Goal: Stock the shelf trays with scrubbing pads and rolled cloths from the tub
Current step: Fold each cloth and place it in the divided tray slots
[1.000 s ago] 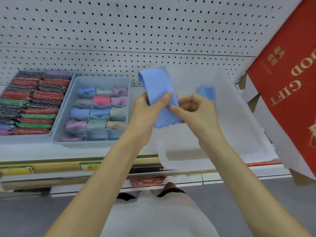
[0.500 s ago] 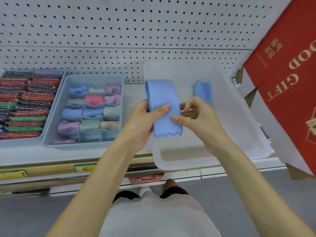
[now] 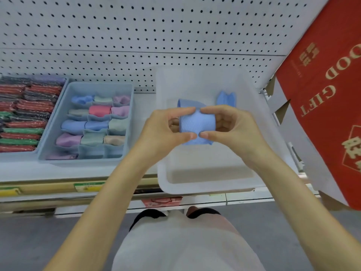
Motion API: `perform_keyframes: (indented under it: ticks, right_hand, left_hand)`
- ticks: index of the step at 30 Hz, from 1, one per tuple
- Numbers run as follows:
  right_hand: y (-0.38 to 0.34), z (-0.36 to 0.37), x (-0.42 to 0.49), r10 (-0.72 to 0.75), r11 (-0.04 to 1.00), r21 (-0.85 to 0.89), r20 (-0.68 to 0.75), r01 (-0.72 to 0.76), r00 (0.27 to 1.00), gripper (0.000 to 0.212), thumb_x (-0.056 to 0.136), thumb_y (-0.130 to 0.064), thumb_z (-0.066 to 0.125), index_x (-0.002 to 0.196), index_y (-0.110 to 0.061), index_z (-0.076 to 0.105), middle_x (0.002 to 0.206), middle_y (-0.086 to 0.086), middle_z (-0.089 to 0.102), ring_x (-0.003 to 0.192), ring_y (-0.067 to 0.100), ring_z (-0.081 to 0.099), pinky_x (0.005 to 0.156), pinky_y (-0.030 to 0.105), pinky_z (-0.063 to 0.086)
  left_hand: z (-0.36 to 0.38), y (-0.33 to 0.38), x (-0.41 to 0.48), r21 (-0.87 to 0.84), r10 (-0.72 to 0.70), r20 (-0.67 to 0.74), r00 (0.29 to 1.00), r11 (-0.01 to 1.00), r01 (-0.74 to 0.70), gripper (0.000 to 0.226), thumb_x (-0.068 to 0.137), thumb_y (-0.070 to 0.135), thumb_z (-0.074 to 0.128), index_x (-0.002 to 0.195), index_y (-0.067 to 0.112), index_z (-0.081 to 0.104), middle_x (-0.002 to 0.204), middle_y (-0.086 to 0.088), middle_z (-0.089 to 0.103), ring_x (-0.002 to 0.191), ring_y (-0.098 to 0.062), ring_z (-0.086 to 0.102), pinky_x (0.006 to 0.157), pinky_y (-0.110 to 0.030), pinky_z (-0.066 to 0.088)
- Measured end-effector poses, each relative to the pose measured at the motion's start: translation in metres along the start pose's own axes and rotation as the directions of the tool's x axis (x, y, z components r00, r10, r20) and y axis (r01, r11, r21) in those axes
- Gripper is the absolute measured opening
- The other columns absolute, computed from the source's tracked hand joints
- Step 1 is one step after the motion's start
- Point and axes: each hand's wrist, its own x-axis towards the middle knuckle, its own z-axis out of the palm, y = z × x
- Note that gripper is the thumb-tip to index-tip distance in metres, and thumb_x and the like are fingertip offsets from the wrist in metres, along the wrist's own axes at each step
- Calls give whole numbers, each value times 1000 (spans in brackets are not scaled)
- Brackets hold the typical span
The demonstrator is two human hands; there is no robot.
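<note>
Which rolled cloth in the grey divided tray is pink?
The pink rolled cloth, middle cell, second row from the back of the grey divided tray; all others are blue, purple, greenish or beige.

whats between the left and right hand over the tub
In the head view, a blue cloth sits between the left hand and right hand; both pinch it above the white tub.

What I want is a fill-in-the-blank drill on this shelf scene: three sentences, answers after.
1. The left hand and right hand together grip a cloth coloured ____.
2. The divided tray sits to the ____ of the white tub.
3. Besides the gripped cloth, the tub holds ____ loose cloth.
Answers: blue; left; one.
</note>
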Motion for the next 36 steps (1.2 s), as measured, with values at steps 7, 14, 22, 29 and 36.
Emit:
perform_keyframes:
  ticks: [7,14,22,29,36]
  right_hand:
    - [4,-29,6,-61,924,-367,144,111,988,24,78,-19,74,76,-39,60,81,-2,52,67,-3,47,66,10,37]
    - [5,-52,-3,56,994,73,265,-78,963,14,95,-20,53,88,-8,52,82,2,60,76,12,62,71,35,54]
    - [16,-74,-7,-51,992,123,262,19,964,7,88,-6,63,92,-8,58,88,0,68,77,14,67,61,31,53]
    - [26,-59,-5,-334,941,178,335,288,881,41,76,5,59,96,-29,72,106,9,63,96,12,63,82,24,51]
    - [19,-28,4,-197,970,222,490,97,849,41,74,6,44,84,-18,76,112,4,63,106,14,61,82,26,51]
  left_hand:
    - [12,17,4,513,62,97,993,852,-103,5,84,20,70,88,17,70,75,9,51,68,-7,51,67,-21,39]
    - [48,25,-8,-70,-70,150,986,994,81,12,98,18,48,92,8,53,82,0,68,78,-14,68,65,-31,59]
    - [83,21,-25,-306,-90,28,996,947,94,26,97,30,45,106,6,51,90,-1,68,74,-23,71,53,-32,55]
    - [74,20,-42,-484,-308,90,947,818,312,66,76,63,38,116,16,61,104,-15,72,88,-30,71,65,-28,58]
    - [35,7,-56,-469,-316,-30,948,842,266,29,93,21,54,109,-2,63,98,-12,70,82,-14,71,67,-19,55]
